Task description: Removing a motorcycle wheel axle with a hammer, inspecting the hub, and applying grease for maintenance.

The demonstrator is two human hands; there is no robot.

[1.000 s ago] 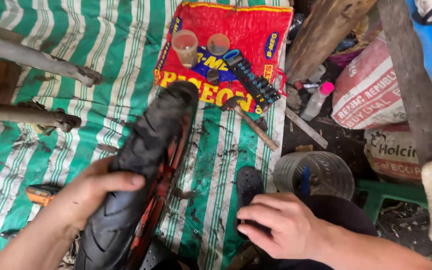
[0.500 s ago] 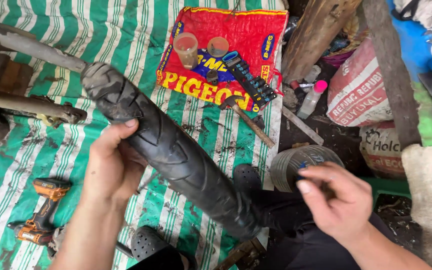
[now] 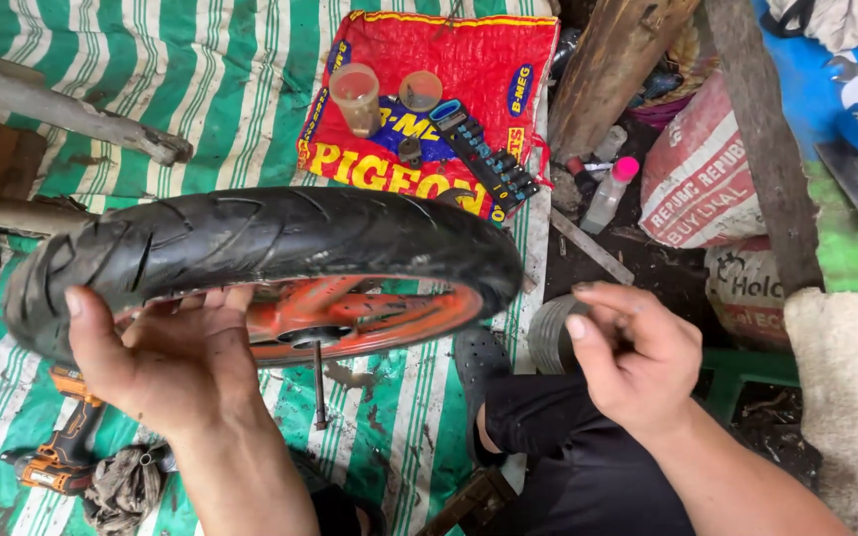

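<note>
Left hand (image 3: 166, 362) grips black rubber tyre on orange rim (image 3: 260, 248), held level to expose hub; right hand (image 3: 638, 352) loosely curled, empty.

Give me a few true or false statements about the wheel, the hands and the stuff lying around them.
1. The left hand grips the tyre. True.
2. The wheel's rim is blue. False: it is orange.
3. The right hand holds the tyre too. False: it is off the wheel, to its right, fingers curled.
4. A cordless drill lies on the striped tarp, below the tyre. True.
5. The bottle by the sacks has a green cap. False: the cap is pink.
6. A bit set lies on the red sack. True.
</note>
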